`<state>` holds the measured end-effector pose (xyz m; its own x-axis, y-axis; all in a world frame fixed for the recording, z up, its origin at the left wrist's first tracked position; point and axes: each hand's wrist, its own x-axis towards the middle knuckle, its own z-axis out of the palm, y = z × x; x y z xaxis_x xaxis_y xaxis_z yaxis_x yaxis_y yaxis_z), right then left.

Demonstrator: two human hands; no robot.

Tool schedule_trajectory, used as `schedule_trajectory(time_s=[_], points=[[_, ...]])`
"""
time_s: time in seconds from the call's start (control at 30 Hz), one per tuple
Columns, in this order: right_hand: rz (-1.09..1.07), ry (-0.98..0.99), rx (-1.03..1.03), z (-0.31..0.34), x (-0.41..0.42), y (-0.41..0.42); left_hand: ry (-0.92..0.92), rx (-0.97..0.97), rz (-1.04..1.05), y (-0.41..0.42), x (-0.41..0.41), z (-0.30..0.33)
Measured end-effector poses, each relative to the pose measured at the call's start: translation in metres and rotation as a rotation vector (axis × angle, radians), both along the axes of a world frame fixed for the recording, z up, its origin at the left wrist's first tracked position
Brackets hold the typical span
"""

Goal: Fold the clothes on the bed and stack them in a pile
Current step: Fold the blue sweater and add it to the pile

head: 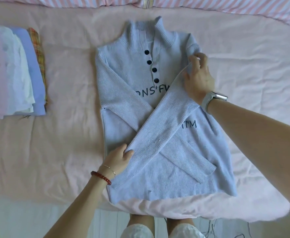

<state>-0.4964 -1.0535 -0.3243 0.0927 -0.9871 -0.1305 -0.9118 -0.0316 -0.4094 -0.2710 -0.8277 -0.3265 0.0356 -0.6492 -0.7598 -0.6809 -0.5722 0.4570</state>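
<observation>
The bed (68,152), covered by a wrinkled pale pink sheet, fills most of the view; a pink-and-white striped quilt (244,6) runs along its far edge.

The pale blue ribbed knit sweater (132,79) lies face up at the centre of the bed, collar toward the far edge, hem at the near edge. Both sleeves are folded inward and cross over the front in an X. The sleeve on the right side of the view lies on top and runs diagonally from the shoulder near the right hand down to the left hand. Dark printed lettering is partly covered by the sleeves.

The stack of folded clothes (17,71) lies at the left of the bed, well apart from the sweater. It shows lilac, white and blue layers, with a plaid piece at the right edge.

The right hand (198,78) is at the sweater's shoulder on the right of the view. Its fingers are curled and pinch the knit fabric at the fold. A pale grey watch (213,98) sits on this wrist.

The left hand (119,158) is at the lower left edge of the sweater. Its thumb lies on top of the upper sleeve's cuff and its fingers go under, gripping it. A red bead bracelet (101,176) circles this wrist.

Four dark round buttons (152,66) run down the placket below the collar, between the two hands and nearer the right one.
</observation>
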Motion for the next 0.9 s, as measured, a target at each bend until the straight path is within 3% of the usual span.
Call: schedule_trajectory(time_s=[0.07, 0.17, 0.33, 0.43, 0.5, 0.67, 0.77, 0.9], points=[[-0.028, -0.016, 0.023, -0.003, 0.003, 0.014, -0.154, 0.042, -0.062, 0.006, 0.005, -0.002], [0.096, 0.143, 0.137, -0.013, 0.003, 0.029, -0.428, -0.044, -0.103, 0.011, 0.001, 0.002], [0.177, 0.291, 0.295, -0.029, -0.008, 0.015, -0.473, -0.354, -0.258, 0.014, -0.027, 0.008], [0.190, 0.342, 0.323, -0.034, -0.009, 0.009, -0.502, -0.398, -0.300, 0.010, -0.031, 0.011], [0.161, 0.325, 0.291, -0.033, -0.006, 0.007, -0.501, -0.435, -0.251, 0.002, -0.026, 0.011], [0.005, 0.175, -0.045, -0.016, -0.005, -0.019, -0.580, -0.653, -0.043, -0.072, 0.003, 0.009], [0.013, 0.121, -0.010, -0.009, -0.008, -0.049, -0.545, -0.542, 0.157, -0.143, 0.029, 0.000], [0.049, 0.042, 0.226, 0.000, -0.010, -0.087, -0.322, -0.339, 0.361, -0.214, 0.067, -0.015]])
